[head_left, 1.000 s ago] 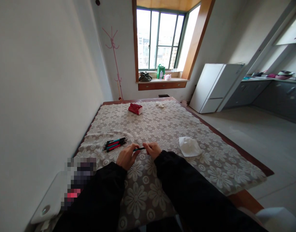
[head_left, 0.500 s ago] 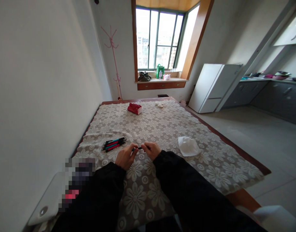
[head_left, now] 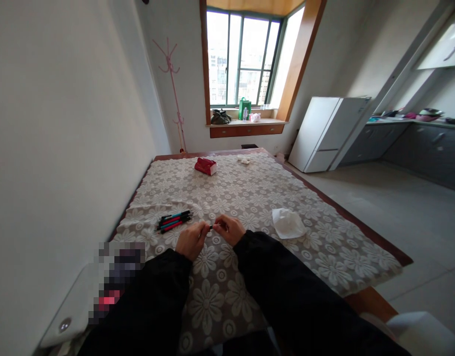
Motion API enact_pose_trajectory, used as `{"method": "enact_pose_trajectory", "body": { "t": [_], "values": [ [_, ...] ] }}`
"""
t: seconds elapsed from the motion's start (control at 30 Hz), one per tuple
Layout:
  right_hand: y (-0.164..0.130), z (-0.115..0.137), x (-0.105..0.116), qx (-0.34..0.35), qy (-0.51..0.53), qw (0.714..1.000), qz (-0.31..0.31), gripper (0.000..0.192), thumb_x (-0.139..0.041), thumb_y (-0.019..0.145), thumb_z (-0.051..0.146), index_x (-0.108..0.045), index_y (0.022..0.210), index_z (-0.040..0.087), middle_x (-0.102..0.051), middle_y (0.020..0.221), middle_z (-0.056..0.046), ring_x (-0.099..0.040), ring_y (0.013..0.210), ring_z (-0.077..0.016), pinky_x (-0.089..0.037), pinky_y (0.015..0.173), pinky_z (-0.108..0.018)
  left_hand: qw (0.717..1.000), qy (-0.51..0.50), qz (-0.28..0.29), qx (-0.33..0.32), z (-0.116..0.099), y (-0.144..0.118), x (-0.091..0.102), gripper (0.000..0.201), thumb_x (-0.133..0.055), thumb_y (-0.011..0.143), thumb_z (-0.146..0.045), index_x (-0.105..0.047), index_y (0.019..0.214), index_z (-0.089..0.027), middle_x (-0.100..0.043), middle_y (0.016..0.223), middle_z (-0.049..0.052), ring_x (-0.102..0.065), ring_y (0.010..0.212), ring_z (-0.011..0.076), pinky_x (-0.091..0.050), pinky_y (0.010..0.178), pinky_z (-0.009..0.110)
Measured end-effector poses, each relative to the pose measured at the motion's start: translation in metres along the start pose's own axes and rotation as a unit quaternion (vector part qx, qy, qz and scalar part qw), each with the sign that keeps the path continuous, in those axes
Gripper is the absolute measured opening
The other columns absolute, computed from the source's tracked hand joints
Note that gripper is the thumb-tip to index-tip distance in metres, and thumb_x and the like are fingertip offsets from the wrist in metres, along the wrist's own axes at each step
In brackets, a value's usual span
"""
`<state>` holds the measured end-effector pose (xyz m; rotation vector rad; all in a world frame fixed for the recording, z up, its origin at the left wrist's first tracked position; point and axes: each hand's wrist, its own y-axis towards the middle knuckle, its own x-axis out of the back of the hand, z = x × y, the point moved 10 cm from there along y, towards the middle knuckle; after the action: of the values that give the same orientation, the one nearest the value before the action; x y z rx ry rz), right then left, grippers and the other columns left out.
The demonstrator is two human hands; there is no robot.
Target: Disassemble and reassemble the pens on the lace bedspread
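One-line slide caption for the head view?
Both hands, left hand and right hand, pinch a small dark pen over a lace tablecloth, spare pens alongside.

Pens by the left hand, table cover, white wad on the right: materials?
Pens: likely plastic, with glossy black, red and teal barrels. Table cover: looks like lace or crocheted fabric, matte, with a cream openwork flower pattern and soft wrinkles. White wad: probably tissue paper, matte and crumpled into soft folds.
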<state>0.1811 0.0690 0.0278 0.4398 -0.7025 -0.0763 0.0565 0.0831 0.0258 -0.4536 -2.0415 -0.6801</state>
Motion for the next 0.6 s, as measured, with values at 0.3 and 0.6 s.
{"method": "enact_pose_trajectory", "body": {
  "t": [0.3,0.6],
  "values": [
    [0.001,-0.016,0.004,-0.032,-0.023,0.999,-0.027,0.037,-0.041,0.093,0.038,-0.061,0.070,0.018,-0.044,0.051,0.005,-0.041,0.049,-0.0098,-0.030,0.052,-0.022,0.999,0.005,-0.024,0.039,0.005,-0.001,0.007,0.028,-0.035,0.096,-0.043,-0.055,0.102,-0.025,-0.066,0.090,0.002,-0.062,0.077,0.0158,-0.038,0.066,0.024],
    [0.003,-0.029,-0.013,-0.011,-0.176,0.984,0.033,0.017,-0.067,0.078,0.024,-0.069,0.094,0.026,-0.062,0.096,-0.005,-0.052,0.094,-0.0217,-0.042,0.084,-0.033,0.991,0.083,-0.005,0.108,0.018,-0.001,0.008,0.039,-0.025,0.099,-0.042,-0.058,0.091,-0.024,-0.065,0.075,0.003,-0.061,0.069,0.0176,-0.026,0.056,0.026]
  ]
}}
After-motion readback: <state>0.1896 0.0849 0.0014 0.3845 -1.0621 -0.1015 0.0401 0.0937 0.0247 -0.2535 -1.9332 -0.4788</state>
